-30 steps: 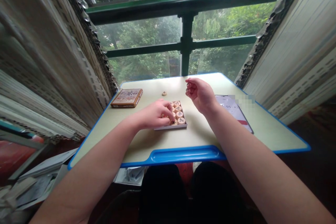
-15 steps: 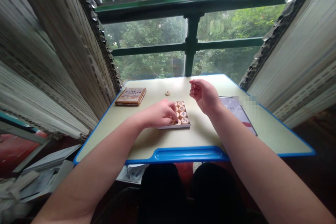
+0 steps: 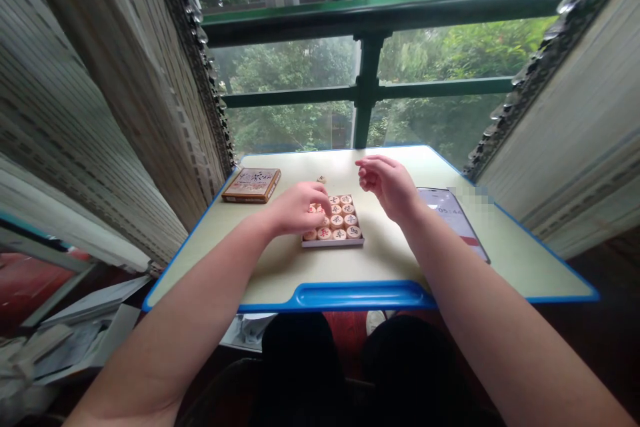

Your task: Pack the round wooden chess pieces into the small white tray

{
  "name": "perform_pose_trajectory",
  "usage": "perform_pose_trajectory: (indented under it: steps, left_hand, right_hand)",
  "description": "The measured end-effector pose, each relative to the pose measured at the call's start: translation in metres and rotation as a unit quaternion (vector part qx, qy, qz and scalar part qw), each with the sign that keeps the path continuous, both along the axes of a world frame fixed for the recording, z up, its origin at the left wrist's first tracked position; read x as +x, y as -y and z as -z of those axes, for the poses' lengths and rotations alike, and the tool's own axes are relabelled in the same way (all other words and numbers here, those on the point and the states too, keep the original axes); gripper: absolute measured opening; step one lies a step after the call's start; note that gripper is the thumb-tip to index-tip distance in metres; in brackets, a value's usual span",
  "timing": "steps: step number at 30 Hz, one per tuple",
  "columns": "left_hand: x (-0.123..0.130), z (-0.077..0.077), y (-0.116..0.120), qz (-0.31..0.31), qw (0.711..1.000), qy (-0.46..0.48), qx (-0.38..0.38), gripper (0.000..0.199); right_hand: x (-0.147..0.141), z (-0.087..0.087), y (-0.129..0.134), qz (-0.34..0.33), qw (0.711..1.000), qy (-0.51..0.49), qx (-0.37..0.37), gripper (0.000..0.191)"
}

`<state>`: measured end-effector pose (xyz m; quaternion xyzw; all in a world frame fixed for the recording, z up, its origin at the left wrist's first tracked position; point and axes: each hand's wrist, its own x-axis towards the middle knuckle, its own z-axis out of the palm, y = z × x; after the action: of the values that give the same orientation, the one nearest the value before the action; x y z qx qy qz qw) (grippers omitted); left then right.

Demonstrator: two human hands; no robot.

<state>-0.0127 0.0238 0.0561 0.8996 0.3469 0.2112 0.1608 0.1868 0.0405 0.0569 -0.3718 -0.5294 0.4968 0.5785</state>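
A shallow tray (image 3: pixel 333 244) on the table holds rows of round wooden Chinese chess pieces (image 3: pixel 337 220) marked with red or black characters. My left hand (image 3: pixel 300 208) is over the left side of the tray, thumb and fingers apart, with nothing visible between them; it hides some pieces there. One loose chess piece (image 3: pixel 321 179) lies on the table behind the tray. To the right of that piece, my right hand (image 3: pixel 383 180) hovers above the tabletop with its fingers curled in and no object visible in it.
A flat brown printed box (image 3: pixel 251 185) lies at the table's back left. A phone or tablet (image 3: pixel 453 217) with a lit screen lies to the right, partly behind my right forearm. The table (image 3: pixel 380 260) has a blue rim and a front trough (image 3: pixel 363 295). Curtains hang on both sides.
My left hand has lifted and drawn back to the left, its fingers spreading, and more of the front pieces now show. My right hand stays nearly in place. The view has shifted slightly.
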Motion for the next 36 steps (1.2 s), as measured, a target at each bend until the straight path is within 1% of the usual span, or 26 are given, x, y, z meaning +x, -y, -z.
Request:
perform_pose_trajectory:
  steps: [1,2,3,4,5,6,7,8,11,12,14,18,22,25,27,31,34,36]
  left_hand:
    - [-0.002,0.001,-0.004,-0.020,1.000,0.004,0.004,0.023]
    - [-0.004,0.002,-0.008,-0.043,0.999,0.007,0.013,0.022]
    - [-0.007,0.005,-0.012,-0.072,0.997,0.011,0.028,0.021]
    - [-0.009,0.007,-0.017,-0.103,0.993,0.012,0.054,0.020]
    - [-0.011,0.010,-0.021,-0.132,0.988,0.010,0.083,0.020]
    - [-0.013,0.013,-0.025,-0.155,0.982,0.007,0.108,0.021]
    - [-0.014,0.016,-0.028,-0.164,0.978,-0.001,0.127,0.021]
    - [-0.015,0.019,-0.030,-0.169,0.975,-0.011,0.142,0.021]
    - [-0.015,0.022,-0.031,-0.166,0.972,-0.034,0.163,0.021]
    - [-0.014,0.022,-0.029,-0.164,0.971,-0.039,0.167,0.020]
    - [-0.012,0.021,-0.027,-0.158,0.971,-0.043,0.174,0.020]
    - [-0.010,0.018,-0.023,-0.143,0.972,-0.042,0.183,0.021]
    - [-0.011,0.018,-0.025,-0.124,0.975,-0.030,0.181,0.023]
    - [-0.012,0.020,-0.028,-0.119,0.976,-0.020,0.184,0.024]
    - [-0.012,0.022,-0.030,-0.120,0.975,-0.008,0.186,0.025]
    - [-0.011,0.023,-0.030,-0.121,0.976,0.020,0.177,0.026]
    - [-0.011,0.023,-0.030,-0.121,0.980,0.023,0.158,0.026]
    - [-0.011,0.023,-0.031,-0.119,0.982,0.024,0.146,0.027]
  right_hand:
    - [0.000,0.000,0.003,0.000,0.997,0.069,0.022,0.012]
    - [-0.001,0.000,0.006,-0.005,0.988,0.151,0.046,0.012]
    - [-0.002,0.000,0.010,-0.015,0.968,0.238,0.072,0.012]
    - [-0.002,0.000,0.014,-0.031,0.941,0.322,0.098,0.011]
    - [-0.003,0.001,0.018,-0.046,0.912,0.389,0.122,0.010]
    - [-0.005,0.001,0.022,-0.065,0.888,0.433,0.143,0.011]
    - [-0.006,0.002,0.026,-0.085,0.868,0.461,0.161,0.012]
    - [-0.007,0.003,0.029,-0.105,0.856,0.474,0.176,0.014]
    - [-0.012,0.008,0.033,-0.165,0.830,0.486,0.217,0.014]
    - [-0.013,0.010,0.033,-0.175,0.821,0.491,0.233,0.012]
    - [-0.015,0.015,0.032,-0.172,0.809,0.498,0.262,0.010]
    - [-0.017,0.019,0.030,-0.155,0.802,0.500,0.288,0.008]
    - [-0.017,0.019,0.029,-0.166,0.805,0.487,0.296,0.006]
    - [-0.016,0.017,0.029,-0.190,0.811,0.480,0.275,0.008]
    - [-0.014,0.015,0.028,-0.193,0.818,0.480,0.253,0.010]
    - [-0.012,0.010,0.026,-0.171,0.835,0.476,0.219,0.013]
    - [-0.012,0.007,0.026,-0.161,0.839,0.474,0.212,0.014]
    - [-0.011,0.006,0.025,-0.141,0.846,0.469,0.210,0.016]
